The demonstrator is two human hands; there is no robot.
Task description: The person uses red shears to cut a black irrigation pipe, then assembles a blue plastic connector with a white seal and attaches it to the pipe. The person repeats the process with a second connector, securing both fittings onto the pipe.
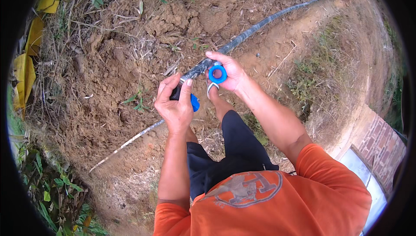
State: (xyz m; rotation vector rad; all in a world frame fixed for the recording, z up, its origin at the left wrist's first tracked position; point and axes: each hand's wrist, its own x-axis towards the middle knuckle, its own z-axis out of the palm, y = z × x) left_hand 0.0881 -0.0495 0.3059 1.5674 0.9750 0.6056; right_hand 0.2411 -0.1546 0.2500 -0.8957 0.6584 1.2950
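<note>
A dark, mud-smeared pipe [247, 33] slants down from the upper right, its near end between my hands. My left hand [172, 106] is closed at that end, thumb against it, around a black fitting with a blue collar [195, 103]. My fingers hide most of the fitting, so I cannot tell whether the pipe sits inside it. My right hand [234, 72] is closed around a blue ring nut [217, 74], its round opening facing up. The thumb of that hand lies along the pipe's upper side.
A thin pale rod [125, 145] lies on the brown soil at lower left. Broken clods and dry grass [143, 41] cover the slope ahead. Yellow leaves [28, 71] hang at far left; green plants [56, 184] grow below. A brick structure [381, 145] stands at right.
</note>
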